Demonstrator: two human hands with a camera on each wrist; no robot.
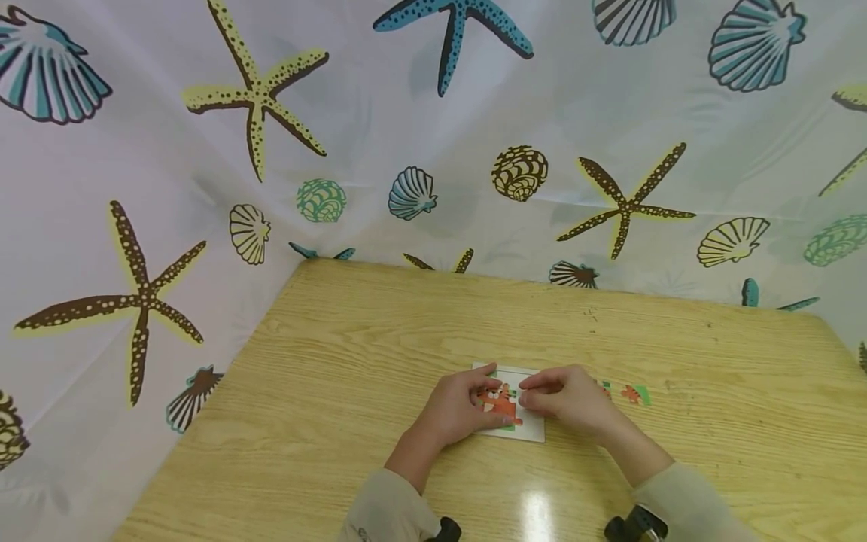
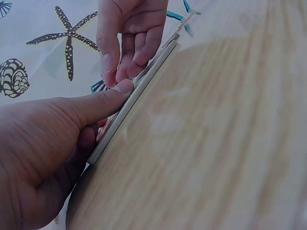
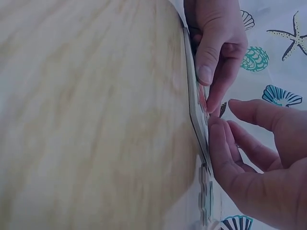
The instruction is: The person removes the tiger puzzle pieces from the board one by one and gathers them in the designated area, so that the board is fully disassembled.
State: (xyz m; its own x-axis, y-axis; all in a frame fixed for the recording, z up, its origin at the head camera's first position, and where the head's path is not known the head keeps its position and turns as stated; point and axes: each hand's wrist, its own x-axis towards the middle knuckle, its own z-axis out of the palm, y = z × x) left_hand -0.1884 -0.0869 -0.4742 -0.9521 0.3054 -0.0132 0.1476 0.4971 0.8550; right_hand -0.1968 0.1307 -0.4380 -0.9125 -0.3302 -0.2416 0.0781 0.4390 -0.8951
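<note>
A white square puzzle board point(image 1: 533, 430) lies on the table, carrying joined jigsaw pieces point(image 1: 499, 401) with an orange animal picture. My left hand point(image 1: 448, 405) rests on its left part, thumb low on the picture and a finger near the far edge. In the left wrist view the thumb point(image 2: 108, 103) lies straight on the near side of the board point(image 2: 139, 93). My right hand point(image 1: 572, 395) is at the board's right side, its fingertips touching or just above it. In the right wrist view, thumb and forefinger of the right hand point(image 3: 261, 158) stand apart, nothing visible between.
Loose orange and green puzzle pieces point(image 1: 635, 394) lie right of the board, partly behind the right hand. The wooden table point(image 1: 325, 376) extends around them. A white curtain point(image 1: 433, 120) with shells and starfish borders its back and left.
</note>
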